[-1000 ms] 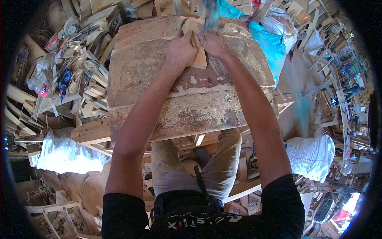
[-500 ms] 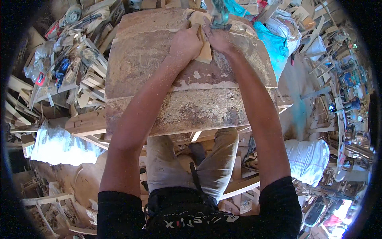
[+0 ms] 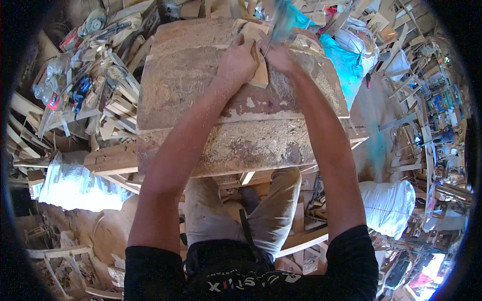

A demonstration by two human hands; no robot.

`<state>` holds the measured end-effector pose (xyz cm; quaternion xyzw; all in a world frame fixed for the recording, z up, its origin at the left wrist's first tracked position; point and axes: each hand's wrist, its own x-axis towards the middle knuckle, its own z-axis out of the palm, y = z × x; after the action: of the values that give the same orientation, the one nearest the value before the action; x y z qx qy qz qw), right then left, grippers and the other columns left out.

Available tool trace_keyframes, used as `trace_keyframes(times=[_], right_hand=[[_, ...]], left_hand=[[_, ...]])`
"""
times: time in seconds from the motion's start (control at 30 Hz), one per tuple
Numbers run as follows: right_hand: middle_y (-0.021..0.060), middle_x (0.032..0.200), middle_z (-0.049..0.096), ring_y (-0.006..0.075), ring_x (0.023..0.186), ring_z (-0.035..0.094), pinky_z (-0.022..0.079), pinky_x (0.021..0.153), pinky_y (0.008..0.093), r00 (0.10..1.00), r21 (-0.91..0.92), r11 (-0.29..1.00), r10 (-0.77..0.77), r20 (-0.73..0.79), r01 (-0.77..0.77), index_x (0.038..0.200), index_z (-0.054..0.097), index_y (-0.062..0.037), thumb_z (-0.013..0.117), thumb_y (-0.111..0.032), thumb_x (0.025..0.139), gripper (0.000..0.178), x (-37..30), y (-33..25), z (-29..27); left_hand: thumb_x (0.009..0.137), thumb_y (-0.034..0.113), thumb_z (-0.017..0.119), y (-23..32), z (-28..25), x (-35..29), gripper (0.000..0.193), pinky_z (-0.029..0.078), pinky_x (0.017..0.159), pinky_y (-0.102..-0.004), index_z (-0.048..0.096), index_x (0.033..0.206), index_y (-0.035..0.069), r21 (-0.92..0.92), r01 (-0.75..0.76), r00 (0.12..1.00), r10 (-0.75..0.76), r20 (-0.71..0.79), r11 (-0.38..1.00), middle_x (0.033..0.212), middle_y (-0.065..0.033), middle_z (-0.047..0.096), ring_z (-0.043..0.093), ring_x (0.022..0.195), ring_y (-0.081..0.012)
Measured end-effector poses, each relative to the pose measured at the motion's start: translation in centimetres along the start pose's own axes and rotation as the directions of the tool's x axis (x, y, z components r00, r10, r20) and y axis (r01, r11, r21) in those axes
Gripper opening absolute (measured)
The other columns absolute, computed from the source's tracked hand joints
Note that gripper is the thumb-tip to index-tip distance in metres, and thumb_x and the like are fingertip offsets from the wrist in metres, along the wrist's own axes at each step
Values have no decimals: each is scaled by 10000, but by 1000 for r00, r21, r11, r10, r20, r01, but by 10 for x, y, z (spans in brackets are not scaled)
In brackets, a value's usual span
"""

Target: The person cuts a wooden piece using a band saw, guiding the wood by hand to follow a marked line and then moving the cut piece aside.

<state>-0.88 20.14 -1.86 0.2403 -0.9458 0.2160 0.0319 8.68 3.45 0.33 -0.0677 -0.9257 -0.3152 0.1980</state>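
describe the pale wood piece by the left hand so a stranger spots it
Find the broad, worn brown worktop. Toward its far edge, the bare left hand touches a narrow, pale wooden piece. Its light colour stands out against the darker, blotched worktop.

Arms outstretched; left hand curled, right hand perhaps too.

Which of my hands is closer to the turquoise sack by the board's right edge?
Right. Your right hand is over the board, left of the turquoise sack; your left hand is farther left, touching the wood piece.
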Motion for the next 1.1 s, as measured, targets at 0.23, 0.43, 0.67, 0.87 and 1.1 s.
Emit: trace_keyframes(times=[0.23, 0.43, 0.67, 0.87, 1.1], right_hand=[[242, 1653, 331, 445, 1527, 308, 179, 1260, 599, 995, -38, 999, -21, -103, 17, 1638, 255, -81, 272, -616, 1088, 767, -5, -10, 10], [265, 1591, 420, 447, 1491, 372, 215, 1249, 592, 981, -129, 992, -32, -191, 7, 1582, 375, -32, 233, -612, 1092, 772, 1, -1, 16], [291, 1406, 594, 470, 1387, 494, 240, 1241, 576, 987, -145, 989, -40, -155, 18, 1431, 563, 13, 231, -589, 1099, 764, 0, -3, 14], [267, 1584, 432, 445, 1474, 401, 221, 1250, 571, 982, -81, 996, -40, -184, 26, 1615, 334, -124, 265, -574, 1103, 686, 4, -2, 19], [262, 1620, 385, 462, 1493, 364, 198, 1264, 537, 992, -47, 999, -9, -128, 3, 1658, 268, -230, 316, -547, 1108, 637, 9, -1, 21]], left_hand=[[1005, 263, 533, -10, 7, 1, 399, 556, 953, -551, 661, 1344, 95, 2, -63, 988, 63, -140, 998, 1207, -292, 690, 695, 1067, -461], [986, 281, 553, 0, 2, 3, 434, 553, 972, -535, 656, 1364, 96, 0, 34, 999, -34, -5, 999, 1254, -279, 679, 691, 1089, -452], [953, 195, 568, -8, 7, 6, 344, 561, 964, -516, 686, 1211, 1, -34, -32, 997, 30, -67, 999, 1371, -282, 618, 686, 1087, -457], [958, 248, 579, -13, 9, 8, 439, 554, 965, -530, 657, 1358, 84, -23, -24, 996, 22, -88, 999, 1198, -274, 698, 689, 1071, -463], [955, 183, 547, -10, 4, 9, 375, 538, 1013, -502, 678, 1262, 13, 5, 9, 1000, -9, -19, 1000, 1403, -246, 612, 664, 1153, -440]])
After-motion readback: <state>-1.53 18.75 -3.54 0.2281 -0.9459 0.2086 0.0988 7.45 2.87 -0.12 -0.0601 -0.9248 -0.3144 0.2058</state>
